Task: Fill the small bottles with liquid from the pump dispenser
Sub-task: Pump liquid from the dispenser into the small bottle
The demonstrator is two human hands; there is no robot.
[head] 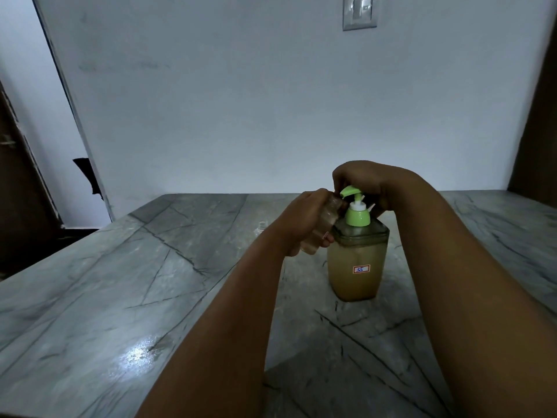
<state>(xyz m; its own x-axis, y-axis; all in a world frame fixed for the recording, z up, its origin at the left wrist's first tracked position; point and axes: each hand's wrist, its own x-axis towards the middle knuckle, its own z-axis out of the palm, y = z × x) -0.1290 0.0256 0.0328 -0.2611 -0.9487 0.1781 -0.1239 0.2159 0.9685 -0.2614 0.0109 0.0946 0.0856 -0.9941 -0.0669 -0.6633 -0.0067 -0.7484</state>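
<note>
Toward the grey marble bench's (126,297) far right, the left hand (301,224) grips a small clear plastic bottle (324,224), tilted at the nozzle of the green-topped amber pump dispenser (357,263); the right hand (361,179) curls over the pump head.

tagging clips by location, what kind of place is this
Probably a room in a home, perhaps a kitchen or utility corner: a grey veined stone countertop against a plain painted wall, a wall switch plate above it, and a green-topped pump dispenser of yellowish liquid on the counter.
</note>
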